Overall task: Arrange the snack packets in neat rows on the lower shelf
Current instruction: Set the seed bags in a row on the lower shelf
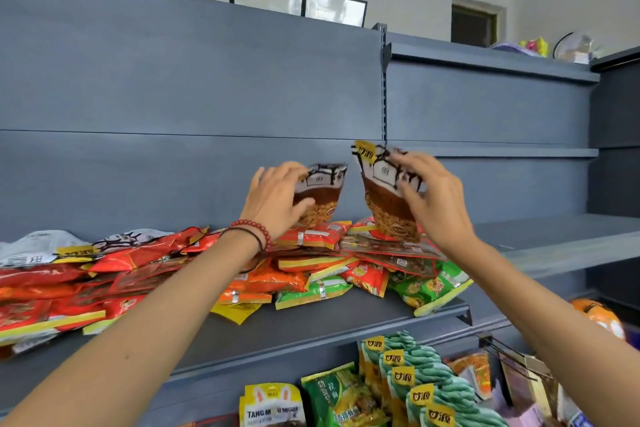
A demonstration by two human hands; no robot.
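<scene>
Mid-sorting, the left hand [277, 199] grips one brown packet [323, 196], the right hand [431, 201] a second packet [382, 199]; next they likely need standing side by side.

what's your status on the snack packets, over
Left hand gripping brown packet, right hand gripping second brown packet. Both upright over the heap. Loose packets jumbled on the shelf, no rows yet.

I see the left packet [322, 194] is white on top with black lines, brown below, with tan nuts. The right packet [384, 204] looks the same, plus a yellow corner. The pile [138, 262] is red, orange, green and yellow. The bead bracelet [252, 222] is red. The shelf [311, 328] is grey-blue.
</scene>
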